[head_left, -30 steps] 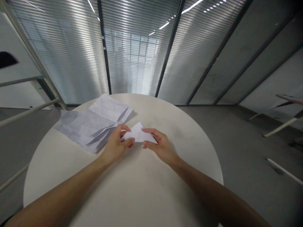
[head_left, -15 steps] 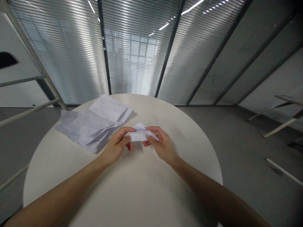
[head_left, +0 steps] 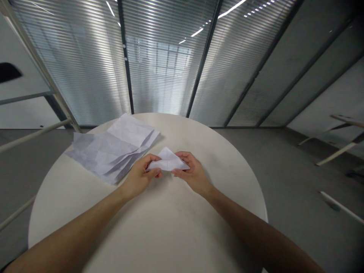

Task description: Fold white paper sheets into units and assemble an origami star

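A small folded piece of white paper (head_left: 167, 162) is held just above the round white table (head_left: 159, 227), near its middle. My left hand (head_left: 140, 177) pinches its left end between thumb and fingers. My right hand (head_left: 192, 173) grips its right end, fingers curled over the top edge and thumb under it. The paper forms a low triangle with its point away from me.
A pile of creased, unfolded white sheets (head_left: 113, 148) lies at the table's back left, close to my left hand. Glass walls with blinds (head_left: 159, 60) stand behind the table. Grey floor surrounds it, with pale furniture legs (head_left: 338, 151) at the right.
The folded paper was flattened into a narrow strip half a second ago and now spreads back into a triangle. Both hands stayed at its ends, shifting only slightly.
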The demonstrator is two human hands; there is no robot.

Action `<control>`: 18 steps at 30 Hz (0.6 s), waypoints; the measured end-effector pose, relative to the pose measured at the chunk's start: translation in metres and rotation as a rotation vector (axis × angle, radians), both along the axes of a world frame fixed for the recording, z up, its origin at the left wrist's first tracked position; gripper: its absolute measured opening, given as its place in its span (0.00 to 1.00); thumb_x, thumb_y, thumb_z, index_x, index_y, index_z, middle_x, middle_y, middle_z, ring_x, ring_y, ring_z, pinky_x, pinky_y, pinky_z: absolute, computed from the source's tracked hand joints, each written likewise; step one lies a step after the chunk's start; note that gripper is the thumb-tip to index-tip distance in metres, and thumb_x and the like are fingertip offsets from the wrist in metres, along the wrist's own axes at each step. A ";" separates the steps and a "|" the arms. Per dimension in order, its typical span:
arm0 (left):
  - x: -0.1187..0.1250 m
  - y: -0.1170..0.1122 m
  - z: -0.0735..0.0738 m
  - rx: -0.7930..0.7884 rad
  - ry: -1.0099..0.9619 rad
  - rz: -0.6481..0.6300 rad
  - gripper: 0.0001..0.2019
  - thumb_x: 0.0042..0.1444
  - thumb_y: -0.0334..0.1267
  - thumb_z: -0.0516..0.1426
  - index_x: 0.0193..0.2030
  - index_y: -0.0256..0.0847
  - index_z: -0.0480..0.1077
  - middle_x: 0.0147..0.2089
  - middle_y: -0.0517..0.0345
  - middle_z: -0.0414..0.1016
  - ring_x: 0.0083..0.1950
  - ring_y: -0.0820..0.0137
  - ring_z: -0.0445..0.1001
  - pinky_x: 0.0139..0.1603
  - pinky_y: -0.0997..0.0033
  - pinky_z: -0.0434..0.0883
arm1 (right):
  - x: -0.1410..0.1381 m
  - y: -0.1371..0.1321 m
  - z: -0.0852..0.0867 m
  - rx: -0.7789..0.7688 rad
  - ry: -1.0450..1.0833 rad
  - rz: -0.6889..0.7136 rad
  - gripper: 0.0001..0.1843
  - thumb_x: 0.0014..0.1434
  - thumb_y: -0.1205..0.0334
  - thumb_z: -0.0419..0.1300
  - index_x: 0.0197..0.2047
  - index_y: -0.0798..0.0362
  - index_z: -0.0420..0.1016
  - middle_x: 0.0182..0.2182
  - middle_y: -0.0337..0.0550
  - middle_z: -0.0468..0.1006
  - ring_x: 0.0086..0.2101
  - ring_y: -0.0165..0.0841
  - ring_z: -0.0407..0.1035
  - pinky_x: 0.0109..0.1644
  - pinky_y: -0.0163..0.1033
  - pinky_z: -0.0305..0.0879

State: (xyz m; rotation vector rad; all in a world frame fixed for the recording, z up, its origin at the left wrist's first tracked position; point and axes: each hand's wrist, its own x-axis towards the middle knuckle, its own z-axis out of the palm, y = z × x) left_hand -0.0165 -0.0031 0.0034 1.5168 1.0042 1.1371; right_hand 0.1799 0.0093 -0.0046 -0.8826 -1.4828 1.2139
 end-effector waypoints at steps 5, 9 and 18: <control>-0.002 0.002 -0.002 0.140 0.032 0.018 0.02 0.48 0.32 0.58 0.27 0.36 0.70 0.29 0.59 0.74 0.31 0.74 0.71 0.33 0.77 0.66 | 0.004 0.003 -0.006 0.106 -0.074 0.045 0.06 0.48 0.67 0.65 0.32 0.50 0.76 0.30 0.37 0.73 0.30 0.28 0.68 0.31 0.33 0.64; -0.006 0.002 -0.001 0.115 -0.017 -0.039 0.04 0.50 0.33 0.57 0.29 0.36 0.74 0.30 0.58 0.75 0.33 0.72 0.71 0.35 0.75 0.67 | 0.010 0.003 -0.001 0.210 -0.089 0.146 0.09 0.52 0.57 0.64 0.36 0.50 0.79 0.34 0.43 0.74 0.35 0.33 0.70 0.37 0.37 0.66; -0.008 0.002 -0.003 0.063 0.139 0.029 0.09 0.49 0.41 0.61 0.33 0.36 0.73 0.29 0.60 0.71 0.26 0.75 0.65 0.26 0.77 0.61 | 0.008 0.002 0.007 0.064 -0.005 0.168 0.10 0.51 0.55 0.65 0.35 0.51 0.78 0.31 0.40 0.74 0.30 0.29 0.68 0.35 0.36 0.66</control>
